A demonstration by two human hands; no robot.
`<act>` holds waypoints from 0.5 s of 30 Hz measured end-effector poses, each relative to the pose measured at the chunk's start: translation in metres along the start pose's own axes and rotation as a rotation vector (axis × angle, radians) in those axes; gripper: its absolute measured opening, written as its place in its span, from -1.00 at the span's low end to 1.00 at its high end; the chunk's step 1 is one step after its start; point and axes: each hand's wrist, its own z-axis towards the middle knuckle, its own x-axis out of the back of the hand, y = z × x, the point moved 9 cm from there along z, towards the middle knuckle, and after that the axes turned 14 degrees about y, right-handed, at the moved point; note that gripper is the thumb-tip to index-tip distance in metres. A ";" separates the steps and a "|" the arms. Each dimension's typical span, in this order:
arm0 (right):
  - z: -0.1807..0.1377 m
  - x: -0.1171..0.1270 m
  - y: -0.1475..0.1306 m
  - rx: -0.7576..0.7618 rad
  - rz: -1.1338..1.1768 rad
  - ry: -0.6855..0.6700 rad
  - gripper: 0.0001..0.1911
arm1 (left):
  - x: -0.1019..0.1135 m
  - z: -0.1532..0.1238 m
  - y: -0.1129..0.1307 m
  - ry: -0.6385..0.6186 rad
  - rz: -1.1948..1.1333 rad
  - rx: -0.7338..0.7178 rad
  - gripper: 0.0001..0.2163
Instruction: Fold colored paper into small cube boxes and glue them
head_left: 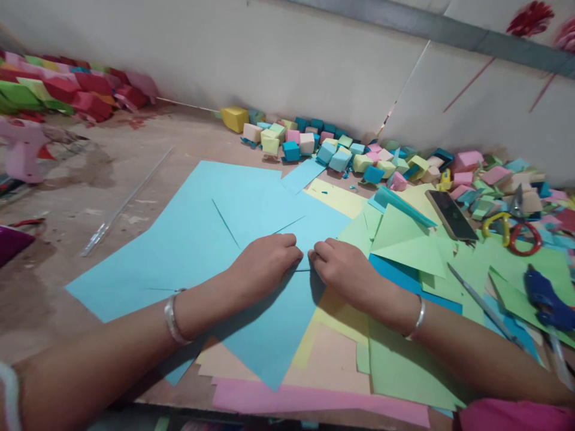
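Note:
Light blue paper sheets (188, 251) lie overlapping on the table under both my hands. My left hand (274, 257) is closed, its fingertips pinched together low over the blue paper. Just to its right, my right hand (339, 266) is pinched the same way, a small gap apart. A thin dark strand (302, 270), like a wire or thread, runs between the two sets of fingertips. Similar pieces lie loose on the paper: one thin strand (226, 223) left of my hands, another strand (291, 224) just beyond them. My fingers hide the strand's ends.
Small paper cubes (291, 149) line the wall. Right are green sheets (408, 239), a phone (450, 214), scissors (512, 230), a long thin blade-like tool (487, 305) and a blue glue gun (548, 299). Left are a pink glue gun (24, 149) and a clear stick (130, 197).

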 end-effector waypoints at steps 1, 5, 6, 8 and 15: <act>-0.001 -0.002 0.002 -0.022 0.007 -0.026 -0.70 | 0.001 0.001 -0.002 -0.001 -0.049 0.014 -0.83; -0.001 -0.010 0.017 -0.204 0.121 0.005 -0.75 | 0.004 0.005 -0.011 0.011 -0.187 0.080 -0.89; 0.000 -0.012 0.020 -0.248 0.150 0.019 -0.72 | 0.004 0.005 -0.012 0.008 -0.201 0.084 -0.89; 0.002 -0.018 0.024 -0.307 0.202 0.014 -0.69 | 0.003 0.005 -0.013 -0.001 -0.213 0.086 -0.88; 0.003 -0.016 0.030 -0.316 0.410 -0.137 -0.83 | 0.003 0.005 -0.013 -0.013 -0.225 0.081 -0.85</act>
